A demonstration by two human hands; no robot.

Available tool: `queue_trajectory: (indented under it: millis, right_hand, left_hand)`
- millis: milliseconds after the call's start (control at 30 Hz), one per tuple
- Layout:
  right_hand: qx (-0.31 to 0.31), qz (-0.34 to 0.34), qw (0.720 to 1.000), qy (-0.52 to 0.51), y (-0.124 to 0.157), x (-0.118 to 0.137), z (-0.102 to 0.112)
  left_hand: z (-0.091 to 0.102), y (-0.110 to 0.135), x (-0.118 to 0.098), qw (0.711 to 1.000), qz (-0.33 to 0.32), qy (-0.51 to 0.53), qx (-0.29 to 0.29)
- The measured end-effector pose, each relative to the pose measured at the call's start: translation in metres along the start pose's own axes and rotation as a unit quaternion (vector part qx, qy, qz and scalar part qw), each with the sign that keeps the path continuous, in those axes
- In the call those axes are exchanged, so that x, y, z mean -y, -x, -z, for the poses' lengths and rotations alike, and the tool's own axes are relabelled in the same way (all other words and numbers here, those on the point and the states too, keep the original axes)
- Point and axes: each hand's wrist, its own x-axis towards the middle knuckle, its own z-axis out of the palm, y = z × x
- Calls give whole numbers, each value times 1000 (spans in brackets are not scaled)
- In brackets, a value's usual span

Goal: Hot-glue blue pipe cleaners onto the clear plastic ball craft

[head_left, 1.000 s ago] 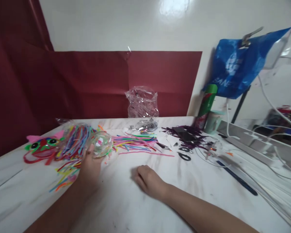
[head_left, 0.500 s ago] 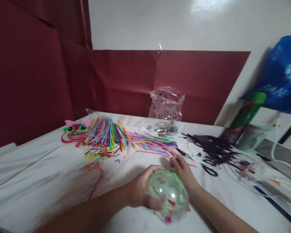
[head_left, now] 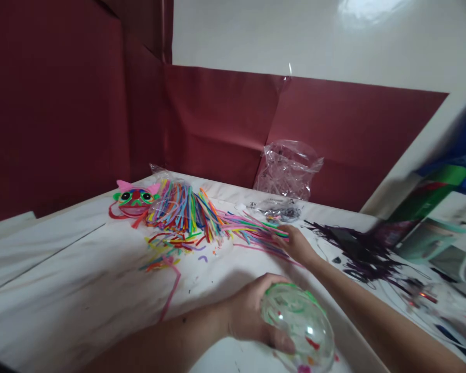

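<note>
My left hand [head_left: 252,313] is wrapped round the side of a clear plastic ball [head_left: 314,326], low in the view. Green strands line its upper rim, and small red, orange and pink bits show low on it. Farther forward, my right hand [head_left: 299,246] is at the right end of a loose spread of coloured pipe cleaners [head_left: 252,228], thumb and fingers around some strands; slight blur hides how many. To the left lies a thick bundle of pipe cleaners [head_left: 182,207] in a clear bag, with short cut pieces [head_left: 166,254] in front.
A colourful mask-like face with pink ears [head_left: 135,199] sits at the back left. Crumpled clear bags [head_left: 285,171] stand against the maroon paper. Dark purple strands [head_left: 357,248], a pale green container [head_left: 431,241] and cables lie to the right on the white marbled table [head_left: 81,274].
My right hand has moved from beside the ball forward to the loose pipe cleaners. My left hand still holds the ball. The camera view has turned left, so things appear farther right.
</note>
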Motion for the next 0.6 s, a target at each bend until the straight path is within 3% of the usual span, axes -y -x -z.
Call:
queue_trajectory:
  millis: [100, 233, 433, 600]
  right_hand:
    - [55, -8, 994, 98, -32, 1, -11]
    - [116, -8, 978, 170, -53, 0, -14]
    - [95, 22, 980, 175, -76, -12, 32]
    - [64, 49, 989, 127, -78, -24, 62]
  left_hand:
    - [3, 2, -3, 1000, -8, -13, 13]
    - [6, 4, -4, 999, -14, -28, 14]
    - [10, 2, 5, 998, -1, -61, -3]
    - [16, -2, 15, 999, -6, -35, 2]
